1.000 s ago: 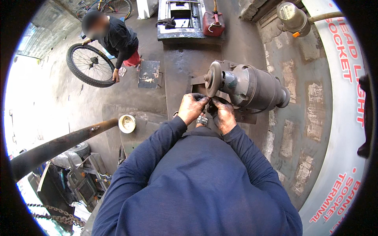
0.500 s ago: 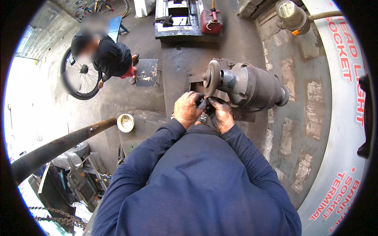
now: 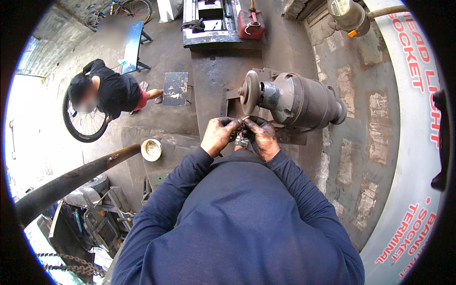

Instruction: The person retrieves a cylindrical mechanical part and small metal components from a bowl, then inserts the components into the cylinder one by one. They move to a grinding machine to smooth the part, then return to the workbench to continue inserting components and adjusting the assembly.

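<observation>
Both hands meet in front of a bench grinder, pinching a small copper-coloured metal piece [image 3: 245, 118] between blackened fingertips. My left hand [image 3: 219, 135] is closed on its left side. Opposite it, my right hand [image 3: 264, 136] is closed with thumb and fingers at the piece. Just beyond the fingertips stands the round grinding wheel [image 3: 250, 92], mounted on the left end of the grey motor [image 3: 306, 102]. The piece sits close under the wheel's near edge; whether they touch I cannot tell. Its full shape is mostly hidden by my fingers.
A person [image 3: 111, 88] bends over a bicycle wheel [image 3: 84, 124] at left, near a small dark stool [image 3: 175, 89]. A rusty pipe [image 3: 80, 178] reaches toward a white tub [image 3: 151, 149]. A red jerrycan [image 3: 251, 24] stands beyond; a wall and printed sign [image 3: 403, 156] flank the right.
My hands have lowered slightly and spread a little, with the small piece still between the fingertips. The person at left has shifted leftward with the bicycle wheel and bent lower.
</observation>
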`<state>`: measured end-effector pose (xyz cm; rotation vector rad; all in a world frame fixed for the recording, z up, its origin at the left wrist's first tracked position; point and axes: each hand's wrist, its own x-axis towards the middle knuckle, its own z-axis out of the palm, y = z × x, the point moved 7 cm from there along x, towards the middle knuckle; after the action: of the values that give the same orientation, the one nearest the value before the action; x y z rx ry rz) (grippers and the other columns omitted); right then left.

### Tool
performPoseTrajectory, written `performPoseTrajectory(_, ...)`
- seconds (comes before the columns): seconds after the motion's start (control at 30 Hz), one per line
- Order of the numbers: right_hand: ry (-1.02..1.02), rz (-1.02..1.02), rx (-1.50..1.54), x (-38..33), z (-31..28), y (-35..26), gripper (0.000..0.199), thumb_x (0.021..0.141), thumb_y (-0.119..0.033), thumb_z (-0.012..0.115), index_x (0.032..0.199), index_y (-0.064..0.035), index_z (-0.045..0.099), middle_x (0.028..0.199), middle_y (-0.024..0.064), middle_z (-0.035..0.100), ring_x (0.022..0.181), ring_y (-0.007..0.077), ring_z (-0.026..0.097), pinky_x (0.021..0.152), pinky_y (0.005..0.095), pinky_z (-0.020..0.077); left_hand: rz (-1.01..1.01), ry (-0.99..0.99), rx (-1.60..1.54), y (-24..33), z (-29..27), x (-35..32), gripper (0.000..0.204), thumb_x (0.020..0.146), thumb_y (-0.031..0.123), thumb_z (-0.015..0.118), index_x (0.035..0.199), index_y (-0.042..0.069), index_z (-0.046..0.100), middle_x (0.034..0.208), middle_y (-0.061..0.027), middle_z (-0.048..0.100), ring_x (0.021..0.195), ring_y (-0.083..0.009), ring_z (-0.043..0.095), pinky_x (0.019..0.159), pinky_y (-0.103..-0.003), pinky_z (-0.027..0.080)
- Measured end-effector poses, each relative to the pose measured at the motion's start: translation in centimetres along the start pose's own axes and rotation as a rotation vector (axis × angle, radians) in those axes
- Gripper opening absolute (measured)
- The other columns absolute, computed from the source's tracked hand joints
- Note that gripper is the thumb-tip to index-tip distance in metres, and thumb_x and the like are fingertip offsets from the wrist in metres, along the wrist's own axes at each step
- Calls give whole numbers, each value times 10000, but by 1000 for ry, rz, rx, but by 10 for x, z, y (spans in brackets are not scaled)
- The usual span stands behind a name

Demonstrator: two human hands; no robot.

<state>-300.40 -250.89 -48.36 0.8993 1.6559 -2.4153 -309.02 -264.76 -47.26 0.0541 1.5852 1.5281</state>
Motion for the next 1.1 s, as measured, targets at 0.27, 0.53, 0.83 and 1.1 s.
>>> performPoseTrajectory(0.27,-26,-313,-663,13,-43,30,851,650,-2,911,1429,-59,573,1274,104,676,1234,252,604,950,387,521,26,-50,-40,11,15,15,265,962,213,713,1020,-39,773,842,-42,721,721,-98,610,642,-286,485)
performPoseTrajectory(0.53,33,24,-49,13,-9,16,383,951,-333,729,1198,-41,707,1072,56,729,1015,201,678,853,357,544,76,83,69,8,-3,6,281,891,179,773,1023,-70,771,869,-109,766,766,-140,677,718,-314,545)
performPoseTrajectory(0.83,-29,-325,-551,21,-32,32,647,691,-75,880,1301,-65,662,1063,141,750,950,268,722,854,371,575,396,288,649,31,5,1,267,824,173,792,1020,-8,786,942,-193,780,857,-297,776,801,-386,601)
performPoseTrajectory(1.1,2,-209,-193,3,1,-1,225,1025,-207,665,1130,-21,737,1016,55,744,923,137,695,828,290,557,755,351,862,47,6,-23,222,821,181,784,974,19,784,883,-136,771,738,-292,737,704,-402,579)
